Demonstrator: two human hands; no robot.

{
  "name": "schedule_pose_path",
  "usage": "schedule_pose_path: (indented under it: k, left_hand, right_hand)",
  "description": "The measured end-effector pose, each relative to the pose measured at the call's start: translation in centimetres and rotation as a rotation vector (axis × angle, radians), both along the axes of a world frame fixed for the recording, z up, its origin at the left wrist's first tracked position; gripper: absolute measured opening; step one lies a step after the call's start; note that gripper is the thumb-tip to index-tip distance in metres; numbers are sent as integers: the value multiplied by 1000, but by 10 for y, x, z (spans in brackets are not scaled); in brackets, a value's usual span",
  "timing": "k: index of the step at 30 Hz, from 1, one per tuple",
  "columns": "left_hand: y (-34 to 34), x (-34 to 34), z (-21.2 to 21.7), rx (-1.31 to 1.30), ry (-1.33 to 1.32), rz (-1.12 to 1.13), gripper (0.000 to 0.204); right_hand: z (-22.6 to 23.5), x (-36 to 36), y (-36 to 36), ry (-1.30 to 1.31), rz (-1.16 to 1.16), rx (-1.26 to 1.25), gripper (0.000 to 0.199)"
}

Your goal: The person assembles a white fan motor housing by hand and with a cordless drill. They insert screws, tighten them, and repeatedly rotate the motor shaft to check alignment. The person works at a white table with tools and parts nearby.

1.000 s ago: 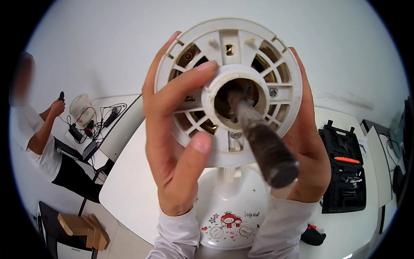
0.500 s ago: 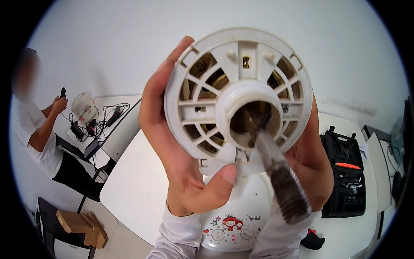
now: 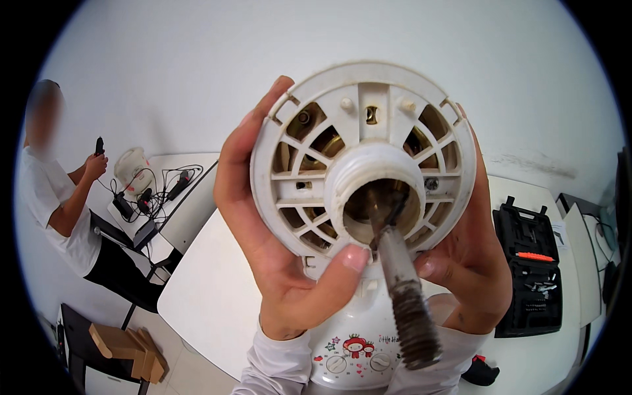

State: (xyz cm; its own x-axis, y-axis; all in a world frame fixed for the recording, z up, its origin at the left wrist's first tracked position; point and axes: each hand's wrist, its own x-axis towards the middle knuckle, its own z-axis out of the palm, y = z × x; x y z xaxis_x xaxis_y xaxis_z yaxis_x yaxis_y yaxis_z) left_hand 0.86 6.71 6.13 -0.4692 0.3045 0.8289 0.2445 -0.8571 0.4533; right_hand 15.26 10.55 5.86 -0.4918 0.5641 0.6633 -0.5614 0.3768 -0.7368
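A white round slotted fan motor housing is held up close in front of me, its face toward me. From the raised collar at its middle a metal shaft with a dark threaded end points toward me and down. My left hand wraps the left rim, thumb at the lower edge. My right hand grips the right side, its thumb near the lower right rim. Brass-coloured parts show through the slots. Underneath stands the white fan base with cartoon prints and two dials; my right sleeve hides part of it.
An open black tool case with an orange-handled tool lies on the white table at right. A black-and-red item sits near my right forearm. At left, a person holds a dark device beside cables. Cardboard lies lower left.
The housing has shifted slightly down and tilted, so its shaft now points more straight down. My right thumb has come into view at the lower rim. Both hands keep their hold.
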Motion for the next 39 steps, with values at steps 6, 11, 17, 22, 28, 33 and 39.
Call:
schedule_pose_path:
  k: [6,11,17,22,28,33,39]
  left_hand:
    - [-6,-1,0,-51,-5,-21,112]
    - [-7,2,3,-31,-13,-16,112]
    - [-8,6,3,-53,-18,43,112]
    - [-13,13,6,-98,-62,79,110]
    - [-13,12,5,-77,-37,86,109]
    - [-19,6,4,-97,32,93,109]
    - [-21,12,5,-113,-1,114,108]
  right_hand:
    - [0,-3,1,20,6,-31,108]
    - [3,1,0,-35,-28,4,109]
    - [4,5,3,-78,-16,50,108]
    - [2,6,8,-91,5,150,106]
    - [2,4,5,-64,15,89,105]
    - [4,7,5,-103,-11,125,104]
    - [3,9,8,-139,-34,260,102]
